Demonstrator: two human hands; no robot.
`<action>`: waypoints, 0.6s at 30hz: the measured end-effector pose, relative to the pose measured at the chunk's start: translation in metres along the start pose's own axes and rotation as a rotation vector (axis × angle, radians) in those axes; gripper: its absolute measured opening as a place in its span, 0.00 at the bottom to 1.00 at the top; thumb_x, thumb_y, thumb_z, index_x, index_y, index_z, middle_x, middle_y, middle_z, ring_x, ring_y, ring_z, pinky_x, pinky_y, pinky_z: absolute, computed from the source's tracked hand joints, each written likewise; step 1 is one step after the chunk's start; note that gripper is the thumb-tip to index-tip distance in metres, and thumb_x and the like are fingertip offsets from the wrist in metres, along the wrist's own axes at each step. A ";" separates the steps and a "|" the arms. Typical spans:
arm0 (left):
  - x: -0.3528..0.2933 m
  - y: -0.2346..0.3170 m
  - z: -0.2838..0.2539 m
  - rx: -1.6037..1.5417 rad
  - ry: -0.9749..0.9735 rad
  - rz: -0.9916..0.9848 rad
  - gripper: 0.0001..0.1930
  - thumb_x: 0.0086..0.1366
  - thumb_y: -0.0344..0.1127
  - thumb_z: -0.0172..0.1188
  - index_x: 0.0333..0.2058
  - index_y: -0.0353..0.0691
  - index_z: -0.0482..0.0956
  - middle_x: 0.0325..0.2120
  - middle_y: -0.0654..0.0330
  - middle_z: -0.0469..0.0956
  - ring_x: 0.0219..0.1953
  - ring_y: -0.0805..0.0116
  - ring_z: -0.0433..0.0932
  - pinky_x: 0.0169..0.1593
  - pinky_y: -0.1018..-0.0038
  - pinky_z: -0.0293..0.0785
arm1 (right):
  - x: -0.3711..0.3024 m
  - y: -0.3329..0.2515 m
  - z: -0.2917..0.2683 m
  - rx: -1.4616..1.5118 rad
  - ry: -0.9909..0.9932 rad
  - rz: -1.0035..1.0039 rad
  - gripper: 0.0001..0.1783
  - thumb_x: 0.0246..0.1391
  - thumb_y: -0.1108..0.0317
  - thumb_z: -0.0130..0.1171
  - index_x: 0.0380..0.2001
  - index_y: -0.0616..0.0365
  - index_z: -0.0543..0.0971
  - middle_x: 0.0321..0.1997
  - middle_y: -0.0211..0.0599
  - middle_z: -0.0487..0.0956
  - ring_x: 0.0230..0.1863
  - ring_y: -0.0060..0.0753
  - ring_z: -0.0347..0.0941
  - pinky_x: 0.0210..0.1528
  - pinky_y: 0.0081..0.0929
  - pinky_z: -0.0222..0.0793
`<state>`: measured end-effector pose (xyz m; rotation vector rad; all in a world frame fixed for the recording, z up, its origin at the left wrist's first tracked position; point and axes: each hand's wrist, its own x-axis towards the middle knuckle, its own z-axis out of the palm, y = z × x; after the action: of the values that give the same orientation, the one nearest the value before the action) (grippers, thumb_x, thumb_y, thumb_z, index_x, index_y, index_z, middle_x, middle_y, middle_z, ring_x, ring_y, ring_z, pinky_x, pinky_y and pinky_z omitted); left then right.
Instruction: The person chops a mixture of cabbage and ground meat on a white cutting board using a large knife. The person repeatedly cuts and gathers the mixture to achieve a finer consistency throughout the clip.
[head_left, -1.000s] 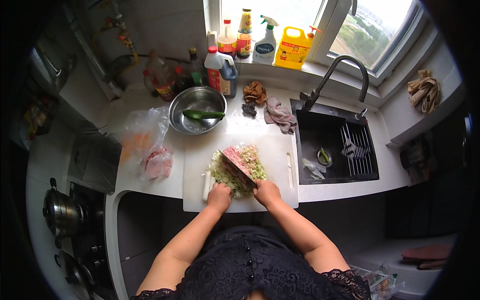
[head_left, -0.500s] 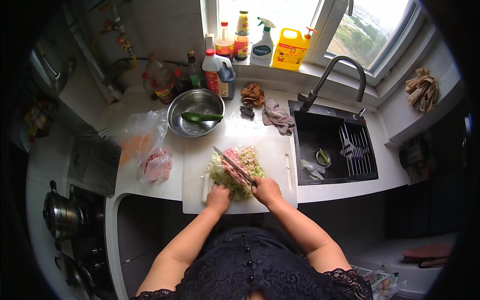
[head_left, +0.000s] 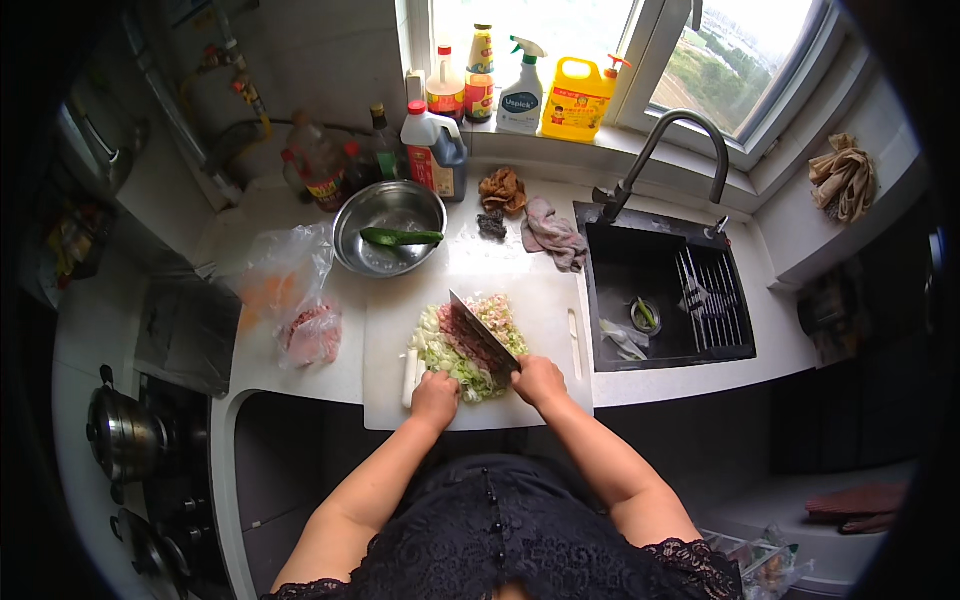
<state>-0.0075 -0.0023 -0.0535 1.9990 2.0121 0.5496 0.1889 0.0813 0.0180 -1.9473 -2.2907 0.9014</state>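
Observation:
My right hand [head_left: 540,381] is closed round the handle of a kitchen knife [head_left: 484,331], its broad blade pointing away and to the left. Under and beside the blade lies a heap of pink minced meat [head_left: 462,338], with chopped green-and-white scallion [head_left: 433,345] around it. My left hand [head_left: 436,399] rests with curled fingers at the heap's near left edge; whether anything is pinched under them is hidden. Close to that hand lies a white scallion stalk [head_left: 410,377]. All of this is on a white cutting board [head_left: 550,345] at the counter's front edge.
A steel bowl [head_left: 352,225] holding a green cucumber [head_left: 400,237] stands behind the board. Bagged meat [head_left: 312,335] lies to the left. At right is a black sink [head_left: 640,270] with a curved faucet [head_left: 690,118]; a rag [head_left: 553,235] and sauce bottles [head_left: 435,150] are at the back.
The knife has shifted slightly right across the heap and its blade has tipped, baring more meat on its left. My left hand has stayed nearly in place.

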 end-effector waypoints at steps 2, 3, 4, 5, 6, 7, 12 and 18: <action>-0.001 0.002 -0.005 0.003 0.009 -0.003 0.01 0.47 0.32 0.64 0.21 0.47 0.81 0.27 0.62 0.76 0.35 0.57 0.74 0.39 0.65 0.75 | 0.000 -0.006 -0.015 -0.013 -0.019 -0.021 0.15 0.48 0.64 0.52 0.39 0.50 0.80 0.34 0.51 0.80 0.40 0.57 0.76 0.46 0.48 0.71; -0.002 0.001 -0.006 0.013 0.010 -0.011 0.01 0.48 0.32 0.64 0.21 0.47 0.81 0.27 0.62 0.76 0.35 0.57 0.74 0.39 0.65 0.75 | -0.006 -0.013 -0.022 0.020 0.017 -0.022 0.15 0.48 0.64 0.52 0.39 0.51 0.80 0.35 0.52 0.80 0.40 0.57 0.76 0.46 0.48 0.71; -0.003 0.002 -0.005 0.018 0.010 -0.016 0.01 0.48 0.32 0.64 0.22 0.47 0.81 0.27 0.62 0.76 0.35 0.57 0.74 0.39 0.65 0.75 | -0.007 -0.014 -0.022 0.044 0.037 -0.011 0.15 0.48 0.64 0.52 0.39 0.51 0.80 0.35 0.52 0.80 0.40 0.56 0.76 0.46 0.48 0.71; -0.003 0.002 -0.004 0.021 0.015 -0.015 0.01 0.48 0.32 0.64 0.22 0.47 0.81 0.27 0.62 0.76 0.35 0.57 0.74 0.39 0.65 0.75 | -0.007 -0.015 -0.022 0.069 0.057 0.001 0.15 0.48 0.64 0.52 0.39 0.52 0.80 0.35 0.52 0.80 0.40 0.56 0.76 0.46 0.48 0.71; -0.002 0.002 -0.002 0.025 0.019 -0.015 0.01 0.48 0.32 0.64 0.22 0.47 0.81 0.27 0.62 0.76 0.35 0.57 0.74 0.39 0.64 0.75 | -0.008 -0.015 -0.022 0.093 0.077 0.011 0.15 0.47 0.64 0.52 0.39 0.52 0.80 0.35 0.52 0.80 0.40 0.56 0.76 0.46 0.47 0.71; -0.001 0.002 -0.002 0.030 0.025 -0.011 0.01 0.48 0.32 0.64 0.22 0.47 0.81 0.27 0.62 0.76 0.35 0.57 0.74 0.39 0.64 0.75 | -0.004 -0.009 -0.016 0.064 0.051 0.035 0.15 0.47 0.64 0.52 0.39 0.52 0.80 0.35 0.52 0.80 0.40 0.56 0.76 0.46 0.47 0.71; -0.003 0.001 -0.006 -0.008 0.004 -0.015 0.00 0.48 0.32 0.63 0.21 0.46 0.81 0.27 0.61 0.76 0.36 0.57 0.74 0.39 0.64 0.75 | 0.005 -0.001 -0.021 0.027 0.066 0.008 0.13 0.47 0.64 0.52 0.35 0.55 0.80 0.34 0.52 0.80 0.39 0.56 0.76 0.44 0.48 0.71; 0.001 0.004 -0.005 -0.002 -0.004 -0.013 0.00 0.48 0.32 0.63 0.21 0.46 0.81 0.27 0.61 0.76 0.35 0.56 0.74 0.39 0.64 0.74 | 0.012 0.012 -0.002 0.012 0.009 0.048 0.13 0.47 0.64 0.53 0.35 0.55 0.80 0.37 0.51 0.80 0.41 0.54 0.76 0.46 0.46 0.71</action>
<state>-0.0060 -0.0014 -0.0469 1.9828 2.0202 0.5448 0.1978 0.0941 0.0097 -2.0052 -2.2373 0.9067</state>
